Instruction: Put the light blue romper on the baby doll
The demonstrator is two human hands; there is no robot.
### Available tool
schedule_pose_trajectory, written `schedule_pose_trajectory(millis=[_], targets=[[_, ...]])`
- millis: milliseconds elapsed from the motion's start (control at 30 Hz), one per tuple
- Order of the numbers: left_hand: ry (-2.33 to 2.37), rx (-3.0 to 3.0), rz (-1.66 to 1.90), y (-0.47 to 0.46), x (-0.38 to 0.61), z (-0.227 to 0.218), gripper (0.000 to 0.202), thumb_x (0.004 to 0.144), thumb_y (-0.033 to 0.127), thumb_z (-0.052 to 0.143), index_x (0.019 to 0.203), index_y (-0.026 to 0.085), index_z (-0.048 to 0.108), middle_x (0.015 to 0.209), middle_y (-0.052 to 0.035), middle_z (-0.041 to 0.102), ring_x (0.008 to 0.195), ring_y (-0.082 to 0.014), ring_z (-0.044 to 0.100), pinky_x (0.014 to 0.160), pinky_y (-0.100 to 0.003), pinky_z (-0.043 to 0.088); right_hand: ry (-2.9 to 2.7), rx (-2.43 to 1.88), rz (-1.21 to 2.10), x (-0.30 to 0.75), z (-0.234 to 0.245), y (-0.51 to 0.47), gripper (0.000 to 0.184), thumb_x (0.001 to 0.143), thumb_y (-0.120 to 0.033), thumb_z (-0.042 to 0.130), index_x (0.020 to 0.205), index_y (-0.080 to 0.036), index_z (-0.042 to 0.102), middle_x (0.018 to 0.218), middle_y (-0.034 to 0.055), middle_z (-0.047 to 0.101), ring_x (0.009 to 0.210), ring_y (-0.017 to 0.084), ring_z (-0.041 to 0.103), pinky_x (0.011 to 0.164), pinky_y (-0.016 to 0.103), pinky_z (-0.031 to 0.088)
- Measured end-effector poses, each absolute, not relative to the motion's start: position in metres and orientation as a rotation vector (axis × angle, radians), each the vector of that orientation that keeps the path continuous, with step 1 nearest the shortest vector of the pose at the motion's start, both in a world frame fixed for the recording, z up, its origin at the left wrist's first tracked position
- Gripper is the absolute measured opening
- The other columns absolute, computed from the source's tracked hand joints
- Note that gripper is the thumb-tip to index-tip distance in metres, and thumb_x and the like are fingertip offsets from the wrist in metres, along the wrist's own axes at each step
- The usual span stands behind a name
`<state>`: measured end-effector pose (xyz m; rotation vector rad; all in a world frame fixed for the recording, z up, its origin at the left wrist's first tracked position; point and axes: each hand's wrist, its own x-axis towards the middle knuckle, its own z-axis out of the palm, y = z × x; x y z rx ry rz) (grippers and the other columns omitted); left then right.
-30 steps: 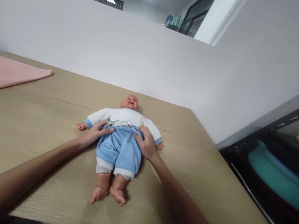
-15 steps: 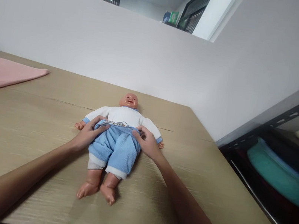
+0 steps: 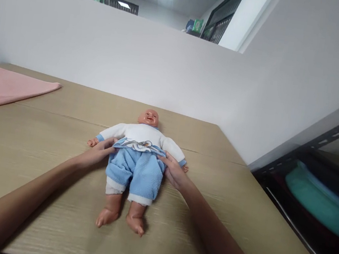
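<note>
A baby doll lies on its back on the wooden table, head away from me and bare feet towards me. It wears a white shirt with blue cuffs, a printed picture and a blue hem, and light blue fleece trousers with white cuffs. At the hem's left corner, my left hand pinches the shirt edge between thumb and fingers. My right hand has closed on the opposite corner of the hem, its fingertips partly hidden by the cloth. The hem lies over the trousers' waist.
A pink cloth is spread on the table at the left. Behind the table rises a white wall. On the right stands a dark metal rack holding a teal item.
The shirt's hem, bunched before, is now drawn wider and flatter, with more of its print showing. Both hands have moved slightly outwards at the waist. The doll's feet lie further apart.
</note>
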<state>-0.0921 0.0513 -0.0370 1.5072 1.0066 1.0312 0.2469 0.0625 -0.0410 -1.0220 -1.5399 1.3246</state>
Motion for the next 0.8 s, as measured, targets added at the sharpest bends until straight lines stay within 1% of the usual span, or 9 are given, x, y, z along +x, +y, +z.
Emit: schedule_pose_trajectory(millis=[67,133,200,300,400,467,567,667,800], targets=[[0.990,1.367,1.095,0.053,-0.088,-0.045,0.056,0.093,0.067,0.081,0.125,0.022,0.075,0.109,-0.0087,0.082,0.097,-0.0295,0.075,0.090,-0.041,0.061,-1.498,-1.012,1.290,0.242,-0.047,0.064,0.050,0.092,-0.070,0.077,0.115,-0.027,0.066,0.114,0.0082,0.079,0.108,0.031,0.076,0.103,0.047,0.063],[0.978,1.293,1.108,0.055,-0.086,-0.052,0.065,0.093,0.072,0.081,0.135,0.022,0.071,0.113,-0.0087,0.082,0.092,-0.0271,0.074,0.084,-0.038,0.059,-1.482,-1.006,1.275,0.239,-0.048,0.066,0.051,0.093,-0.070,0.076,0.120,-0.027,0.065,0.117,0.0079,0.079,0.107,0.030,0.076,0.105,0.047,0.062],[0.969,1.304,1.098,0.057,-0.085,-0.056,0.067,0.096,0.073,0.079,0.138,0.022,0.071,0.121,-0.0101,0.082,0.100,-0.0280,0.075,0.088,-0.038,0.059,-1.494,-1.001,1.269,0.239,-0.044,0.066,0.053,0.094,-0.071,0.076,0.123,-0.027,0.067,0.117,0.0078,0.079,0.106,0.030,0.076,0.106,0.048,0.062],[0.966,1.339,1.087,0.057,-0.087,-0.054,0.062,0.100,0.071,0.075,0.136,0.021,0.074,0.132,-0.0130,0.080,0.119,-0.0336,0.074,0.105,-0.046,0.058,-1.565,-0.993,1.245,0.242,-0.034,0.062,0.050,0.093,-0.071,0.077,0.115,-0.026,0.072,0.111,0.0069,0.079,0.107,0.031,0.075,0.107,0.049,0.061],[0.977,1.466,1.114,0.054,-0.091,-0.039,0.051,0.100,0.065,0.075,0.127,0.022,0.079,0.137,-0.0145,0.079,0.134,-0.0381,0.068,0.123,-0.054,0.049,-1.650,-0.995,1.179,0.247,-0.020,0.056,0.044,0.092,-0.067,0.082,0.103,-0.025,0.075,0.106,0.0049,0.077,0.108,0.031,0.071,0.110,0.048,0.058],[0.972,1.662,1.126,0.054,-0.094,-0.024,0.045,0.098,0.062,0.077,0.121,0.023,0.081,0.140,-0.0137,0.077,0.140,-0.0389,0.064,0.129,-0.054,0.044,-1.717,-1.003,1.092,0.249,-0.010,0.054,0.043,0.090,-0.065,0.088,0.099,-0.025,0.075,0.106,0.0046,0.075,0.109,0.030,0.068,0.112,0.046,0.055],[0.906,1.851,1.016,0.062,-0.098,-0.002,0.042,0.099,0.060,0.079,0.121,0.025,0.083,0.142,-0.0101,0.076,0.141,-0.0380,0.064,0.129,-0.052,0.046,-1.861,-0.998,0.955,0.241,0.005,0.062,0.042,0.089,-0.061,0.092,0.099,-0.023,0.076,0.111,0.0061,0.076,0.113,0.031,0.067,0.114,0.045,0.052],[0.811,1.739,0.868,0.080,-0.098,0.008,0.042,0.101,0.061,0.080,0.127,0.028,0.083,0.137,-0.0076,0.080,0.140,-0.0380,0.067,0.129,-0.052,0.047,-1.889,-0.992,1.033,0.225,0.016,0.085,0.041,0.088,-0.059,0.092,0.103,-0.024,0.079,0.114,0.0059,0.080,0.119,0.033,0.070,0.114,0.045,0.053],[0.740,1.356,0.840,0.097,-0.093,-0.003,0.049,0.096,0.063,0.086,0.123,0.022,0.084,0.122,-0.0124,0.084,0.123,-0.0357,0.075,0.117,-0.050,0.056,-1.775,-1.036,1.125,0.215,0.015,0.118,0.047,0.089,-0.059,0.084,0.120,-0.024,0.079,0.128,0.0067,0.082,0.125,0.031,0.073,0.114,0.044,0.055]])
